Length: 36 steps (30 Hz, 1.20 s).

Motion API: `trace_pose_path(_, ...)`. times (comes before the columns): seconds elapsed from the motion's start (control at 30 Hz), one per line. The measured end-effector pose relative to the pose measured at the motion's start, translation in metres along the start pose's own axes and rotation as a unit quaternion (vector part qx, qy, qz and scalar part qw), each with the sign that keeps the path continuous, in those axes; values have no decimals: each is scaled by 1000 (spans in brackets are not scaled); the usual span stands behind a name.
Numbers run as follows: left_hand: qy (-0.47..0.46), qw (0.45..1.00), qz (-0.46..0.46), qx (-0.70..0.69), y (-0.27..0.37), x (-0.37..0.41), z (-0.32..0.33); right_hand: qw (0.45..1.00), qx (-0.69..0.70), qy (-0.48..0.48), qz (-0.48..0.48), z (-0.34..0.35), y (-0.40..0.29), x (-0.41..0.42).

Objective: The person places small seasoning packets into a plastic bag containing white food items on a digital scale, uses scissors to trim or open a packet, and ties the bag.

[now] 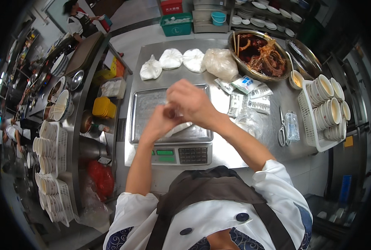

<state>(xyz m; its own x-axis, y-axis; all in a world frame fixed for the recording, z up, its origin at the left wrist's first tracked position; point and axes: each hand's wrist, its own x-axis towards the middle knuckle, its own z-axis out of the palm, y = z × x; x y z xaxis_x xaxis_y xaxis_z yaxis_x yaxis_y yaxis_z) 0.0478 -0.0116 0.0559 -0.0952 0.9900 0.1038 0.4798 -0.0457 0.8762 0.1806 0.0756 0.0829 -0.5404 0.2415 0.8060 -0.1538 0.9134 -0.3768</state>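
Observation:
Both my hands are raised over the steel tray of an electronic scale with a green-lit display. My left hand is closed around the gathered top of a plastic bag with white contents, which shows only partly below my hands. Just above it, my right hand has its fingers pinched at the bag's neck; motion blurs both hands. Beyond the tray, tied bags of white powder stand in a row: one, a second and a third.
Right of them sit a larger plastic bag and a steel basin of dark red sauce. Flat packets, scissors and a basket of cups occupy the table's right. A side counter runs along the left.

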Motion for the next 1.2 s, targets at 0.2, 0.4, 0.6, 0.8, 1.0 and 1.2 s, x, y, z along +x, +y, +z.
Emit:
trace_pose_path(0.2, 24, 994, -12, -108, -25, 18, 10, 951, 166, 20, 260, 9, 16, -12)
trace_pose_path(0.4, -13, 968, -105, -229, -9, 20, -9, 903, 272, -8, 333, 20, 38, -39)
trace_pose_path(0.6, -61, 947, -123, -290, -18, 23, -26, 924, 227, 77, 298, 27, 23, -35)
trace_pose_path(0.8, -42, 904, -124, -406, -32, 19, -43, 950, 164, 113, 239, 47, 3, -33)
trace_pose_path(1.0, -69, 993, 80, -60, -28, 16, -55, 905, 217, -51, 362, 61, 32, -64)
trace_pose_path(1.2, 161, 887, 310, 301, -41, 12, -19, 836, 365, -21, 409, 73, 52, -71)
